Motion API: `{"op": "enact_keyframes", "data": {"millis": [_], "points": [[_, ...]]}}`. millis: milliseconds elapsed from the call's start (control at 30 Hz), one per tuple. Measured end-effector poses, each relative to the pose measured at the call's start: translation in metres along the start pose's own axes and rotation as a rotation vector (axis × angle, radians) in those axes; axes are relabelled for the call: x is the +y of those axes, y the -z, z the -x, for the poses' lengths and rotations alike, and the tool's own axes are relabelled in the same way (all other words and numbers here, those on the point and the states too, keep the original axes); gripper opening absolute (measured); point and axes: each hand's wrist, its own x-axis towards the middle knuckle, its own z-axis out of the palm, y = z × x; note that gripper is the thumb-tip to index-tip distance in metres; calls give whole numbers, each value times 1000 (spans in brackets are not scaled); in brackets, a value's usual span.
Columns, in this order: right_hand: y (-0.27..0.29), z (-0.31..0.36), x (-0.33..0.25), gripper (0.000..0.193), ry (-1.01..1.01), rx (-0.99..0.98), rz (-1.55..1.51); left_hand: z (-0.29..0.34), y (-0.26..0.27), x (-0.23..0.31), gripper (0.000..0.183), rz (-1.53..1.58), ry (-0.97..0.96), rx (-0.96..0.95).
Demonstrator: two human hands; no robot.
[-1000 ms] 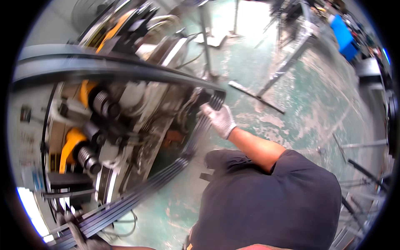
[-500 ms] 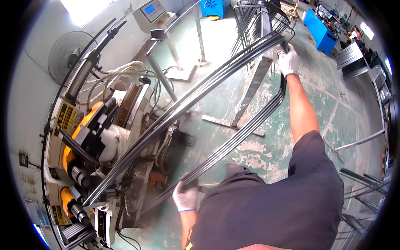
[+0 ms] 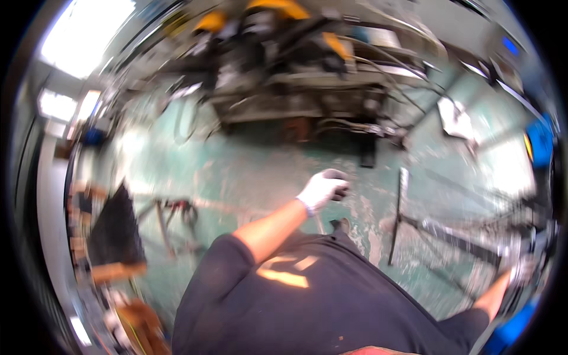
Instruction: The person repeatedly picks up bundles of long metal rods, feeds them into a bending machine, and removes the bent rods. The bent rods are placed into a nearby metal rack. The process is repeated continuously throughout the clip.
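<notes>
My left hand (image 3: 324, 189), in a white glove with dark fingertips, hangs over the floor in front of my body. Its fingers are loosely curled and apart, with nothing visible between them. Far out at the right edge, my gloved right hand (image 3: 520, 270) is stretched to the end of the metal stand (image 3: 455, 239). Motion blur smears its fingers, so whether it grips anything there is unclear. Dark rods (image 3: 535, 207) show as a blur beside that hand.
A bending machine (image 3: 278, 89) with yellow parts and cables spans the far side. A control box (image 3: 506, 44) with a blue screen stands far right, above a blue machine (image 3: 539, 142). At left are a dark pile (image 3: 116, 231) on wood and a small stand (image 3: 164, 222).
My view has swung left, bringing the machine from the left to the far side. My left hand has let go of the bent rods. The right arm now reaches out to the right edge.
</notes>
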Motion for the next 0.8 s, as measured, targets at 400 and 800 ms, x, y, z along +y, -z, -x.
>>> {"op": "enact_keyframes", "data": {"millis": [400, 800], "points": [[25, 562, -297, 53, 345, -1099, -102, 156, 240, -80, 20, 460, -259, 601], [370, 791, -859, 53, 1379, -1201, -1002, 450, 543, -123, 23, 367, -841, 1451]]}}
